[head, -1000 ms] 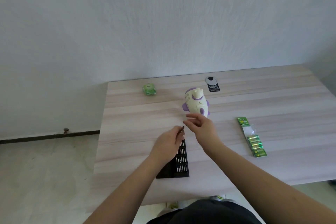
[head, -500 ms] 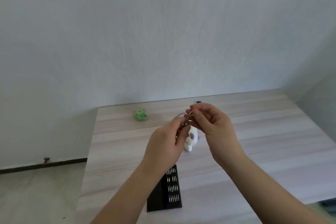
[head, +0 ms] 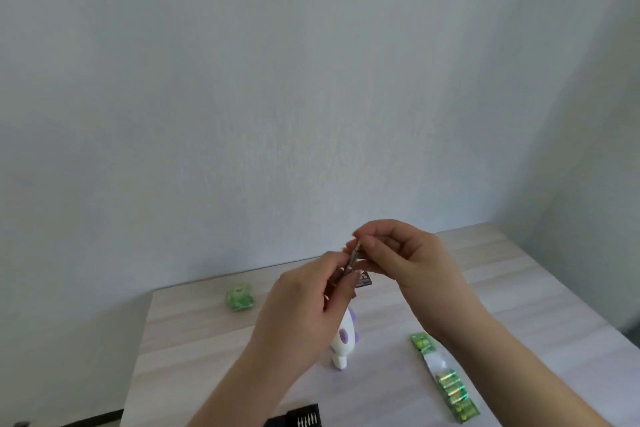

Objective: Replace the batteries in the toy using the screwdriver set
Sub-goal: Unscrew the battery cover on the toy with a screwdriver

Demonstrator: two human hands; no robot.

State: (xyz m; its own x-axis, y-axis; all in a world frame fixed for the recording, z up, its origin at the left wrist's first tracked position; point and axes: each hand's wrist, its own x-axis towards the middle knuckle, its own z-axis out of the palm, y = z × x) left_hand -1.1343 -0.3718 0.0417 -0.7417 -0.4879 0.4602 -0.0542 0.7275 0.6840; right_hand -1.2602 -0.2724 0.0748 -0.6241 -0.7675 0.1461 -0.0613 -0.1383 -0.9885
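Pale wall behind, wooden worktop [head: 194,333] below. Right hand [head: 401,253] fingers [head: 372,242] pinch a small bit at the tip of the screwdriver [head: 352,260], whose handle the left hand [head: 304,308] grips, both raised above the toy [head: 344,343]. Risk: the bit could slip and drop if seated crooked. Battery pack [head: 446,381] lies right; bit case [head: 301,421] near edge.

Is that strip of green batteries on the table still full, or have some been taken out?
Partly empty, it seems. The green battery strip pack shows batteries only at its near end; a blank white gap sits behind them.
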